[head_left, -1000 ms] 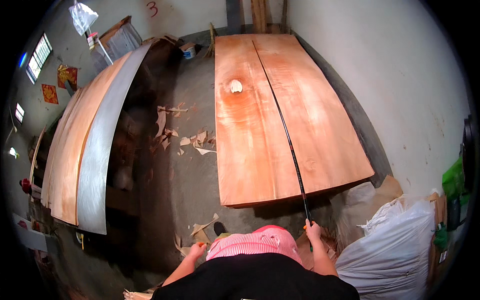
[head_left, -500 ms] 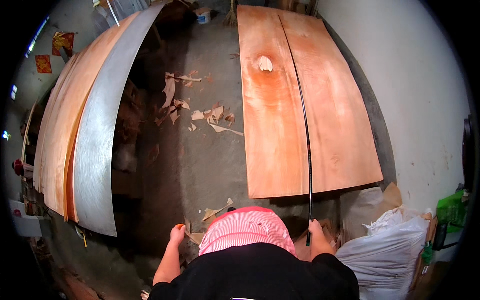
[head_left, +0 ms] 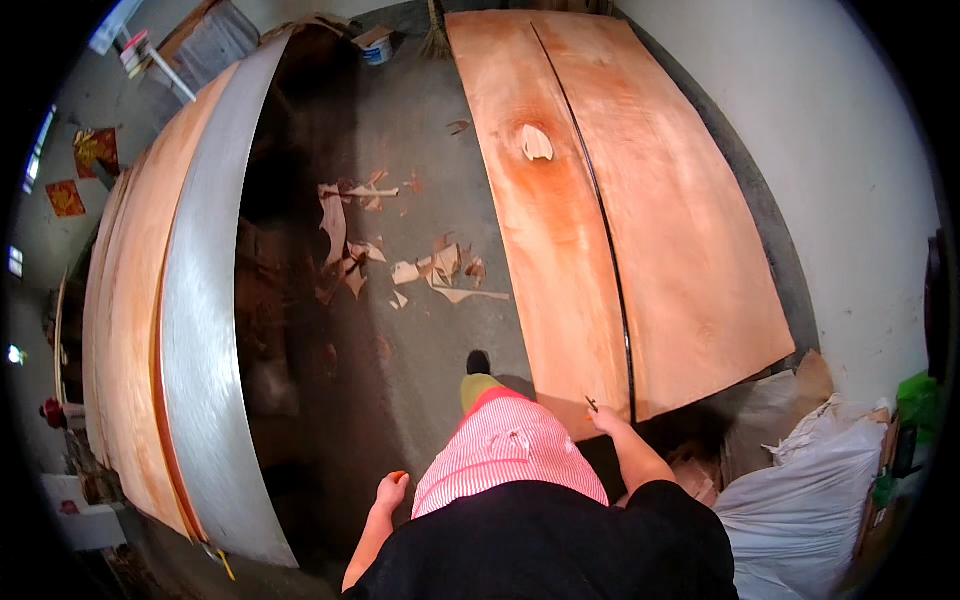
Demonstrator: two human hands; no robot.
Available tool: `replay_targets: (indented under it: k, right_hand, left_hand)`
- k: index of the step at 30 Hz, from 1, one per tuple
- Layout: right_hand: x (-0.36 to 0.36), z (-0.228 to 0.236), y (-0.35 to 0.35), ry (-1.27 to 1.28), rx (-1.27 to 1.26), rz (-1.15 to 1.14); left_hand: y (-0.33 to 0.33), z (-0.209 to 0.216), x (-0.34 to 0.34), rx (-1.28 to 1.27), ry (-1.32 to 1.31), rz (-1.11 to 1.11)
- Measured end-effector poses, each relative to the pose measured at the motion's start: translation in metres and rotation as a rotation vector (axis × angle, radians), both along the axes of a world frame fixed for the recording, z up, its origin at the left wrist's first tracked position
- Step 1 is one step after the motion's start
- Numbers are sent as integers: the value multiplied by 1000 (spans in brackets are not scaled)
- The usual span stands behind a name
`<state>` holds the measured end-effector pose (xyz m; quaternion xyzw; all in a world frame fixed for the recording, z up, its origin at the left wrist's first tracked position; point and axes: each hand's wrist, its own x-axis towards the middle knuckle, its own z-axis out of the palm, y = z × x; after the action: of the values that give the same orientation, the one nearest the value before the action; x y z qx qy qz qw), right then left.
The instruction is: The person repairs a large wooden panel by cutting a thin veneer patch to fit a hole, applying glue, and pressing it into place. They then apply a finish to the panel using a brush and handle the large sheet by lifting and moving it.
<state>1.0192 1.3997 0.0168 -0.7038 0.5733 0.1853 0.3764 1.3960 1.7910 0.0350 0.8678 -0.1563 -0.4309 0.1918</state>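
Observation:
A large reddish-brown sheet of wood veneer (head_left: 690, 250) lies to the right ahead of me. Along its length runs a long thin black rod (head_left: 615, 265). My right hand (head_left: 607, 420) is closed on a small dark thin tool (head_left: 592, 405) at the sheet's near edge, just left of the rod's near end; the tool's kind is too small to tell. Low beside my striped apron, my left hand (head_left: 392, 489) has its fingers curled, with a bit of orange at the fingertips that I cannot make out. A pale patch (head_left: 537, 143) sits on the sheet's far left part.
At left stands a stack of wood sheets (head_left: 135, 350) with a grey metal-like sheet (head_left: 205, 300) along its side. Torn veneer scraps (head_left: 440, 268) litter the floor between. White plastic sheeting (head_left: 800, 500) is heaped at right; a broom (head_left: 436, 40) and bucket (head_left: 376, 48) are far off.
My right hand has left the rod's near end and moved up and left, now showing the small dark tool. My left hand has shifted right and lower in view. A foot has stepped into sight.

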Motion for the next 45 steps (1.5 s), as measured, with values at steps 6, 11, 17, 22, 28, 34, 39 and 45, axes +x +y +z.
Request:
replay_targets:
  k: [6, 11, 17, 22, 28, 34, 39, 45]
  right_hand:
    - [138, 8, -86, -89, -122, 71]
    - [225, 47, -178, -119, -148, 45]
    - [276, 63, -256, -263, 125, -298]
    - [290, 31, -300, -317, 100, -355]
    - [320, 32, -345, -74, 140, -511]
    - [375, 66, -407, -256, 277, -856]
    - [411, 56, -448, -393, 494, -1290]
    - [438, -16, -480, -399, 297, -1253]
  left_hand:
    - [-111, 44, 126, -17, -29, -44]
    - [-198, 50, 216, -200, 41, 252]
    - [-292, 24, 275, 24, 192, -67]
    - [-406, -7, 349, 129, 82, -572]
    - [-643, -18, 438, 121, -106, -786]
    - [-858, 4, 414, -104, -83, -1006]
    - [-968, -18, 346, -208, 39, -1195]
    - [-1039, -80, 264, -236, 76, -1378]
